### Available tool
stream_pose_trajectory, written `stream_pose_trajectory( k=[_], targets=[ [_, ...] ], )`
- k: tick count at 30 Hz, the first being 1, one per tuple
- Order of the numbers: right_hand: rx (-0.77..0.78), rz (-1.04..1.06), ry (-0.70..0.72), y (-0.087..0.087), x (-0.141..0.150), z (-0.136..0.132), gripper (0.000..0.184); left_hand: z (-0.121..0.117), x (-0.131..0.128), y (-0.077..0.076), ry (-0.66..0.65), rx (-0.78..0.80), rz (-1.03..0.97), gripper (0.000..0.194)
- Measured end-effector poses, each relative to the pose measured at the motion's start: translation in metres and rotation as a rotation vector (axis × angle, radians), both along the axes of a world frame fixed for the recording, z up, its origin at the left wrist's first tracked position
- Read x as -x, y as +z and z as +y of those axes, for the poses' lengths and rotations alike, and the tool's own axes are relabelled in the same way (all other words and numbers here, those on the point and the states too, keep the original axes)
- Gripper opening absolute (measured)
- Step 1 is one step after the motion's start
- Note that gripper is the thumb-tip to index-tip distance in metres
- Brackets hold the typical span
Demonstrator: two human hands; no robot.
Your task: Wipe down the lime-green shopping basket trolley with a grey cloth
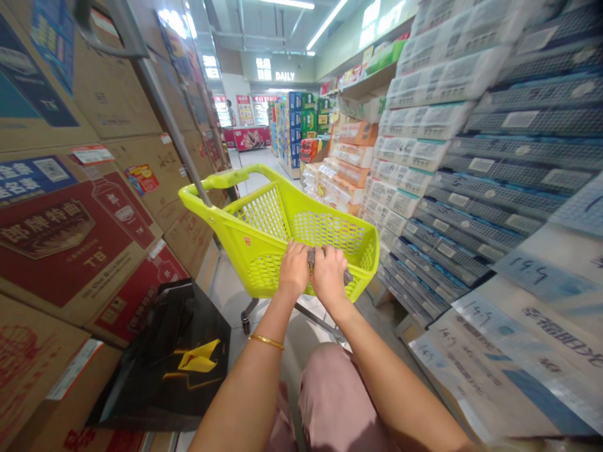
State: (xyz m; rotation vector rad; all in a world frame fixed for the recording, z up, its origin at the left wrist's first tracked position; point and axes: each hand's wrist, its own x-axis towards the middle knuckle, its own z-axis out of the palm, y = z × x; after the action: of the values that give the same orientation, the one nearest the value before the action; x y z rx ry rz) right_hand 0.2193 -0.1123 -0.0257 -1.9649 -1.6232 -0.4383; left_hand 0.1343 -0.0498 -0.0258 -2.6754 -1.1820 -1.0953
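A lime-green plastic shopping cart [264, 282] with perforated walls stands in front of my knees. My left hand [295, 267] and my right hand [330, 270] are side by side at its near rim, fingers curled over and closed. Between and under them shows a dark grey-brown, cloth-like piece [348, 276], lying along the rim; most of it is hidden by my hands. The thumbs nearly meet. A gold bangle [266, 341] circles my left wrist. The cart's basket shows nothing inside it.
Stacked cartons [70, 232] line the left side, with a black bag [169, 364] beside them. Piles of packaged goods [471, 207] rise close on the right. A metal pole [174, 125] slants past the cart's handle. Freezers [252, 138] stand at the aisle's far end.
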Motion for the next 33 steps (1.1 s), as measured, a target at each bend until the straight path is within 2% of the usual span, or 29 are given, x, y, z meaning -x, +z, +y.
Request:
stream_pose_trajectory(
  k=[6, 13, 16, 21, 25, 26, 29, 33],
  targets=[
    [-0.005, -0.07, 0.02, -0.006, -0.015, -0.005, 0.039, 0.005, 0.005, 0.005, -0.005, -0.014, 0.078, 0.027],
    [-0.003, -0.02, -0.026, -0.012, -0.05, -0.028, 0.046, 0.016, 0.01, 0.006, -0.011, -0.016, 0.074, 0.025],
    [-0.014, 0.019, -0.01, -0.014, -0.057, -0.03, 0.044, 0.019, 0.011, 0.005, 0.007, -0.005, 0.043, 0.025],
    [0.005, 0.045, -0.045, -0.011, -0.047, -0.025, 0.039, 0.011, 0.004, 0.003, 0.038, 0.008, 0.008, 0.028],
    [0.03, 0.059, -0.046, -0.006, -0.033, -0.023, 0.034, -0.003, -0.009, 0.003, -0.152, 0.031, 0.109, 0.028],
    [0.036, 0.062, -0.038, -0.005, -0.029, -0.022, 0.033, -0.006, -0.012, 0.002, -0.163, 0.048, 0.116, 0.029],
    [0.059, 0.077, -0.001, -0.003, -0.018, -0.018, 0.026, -0.008, -0.014, 0.0, -0.123, 0.097, 0.07, 0.03],
    [0.076, 0.082, 0.061, 0.0, -0.001, -0.009, 0.024, -0.002, -0.001, -0.002, -0.067, 0.129, -0.006, 0.02]
  ],
)
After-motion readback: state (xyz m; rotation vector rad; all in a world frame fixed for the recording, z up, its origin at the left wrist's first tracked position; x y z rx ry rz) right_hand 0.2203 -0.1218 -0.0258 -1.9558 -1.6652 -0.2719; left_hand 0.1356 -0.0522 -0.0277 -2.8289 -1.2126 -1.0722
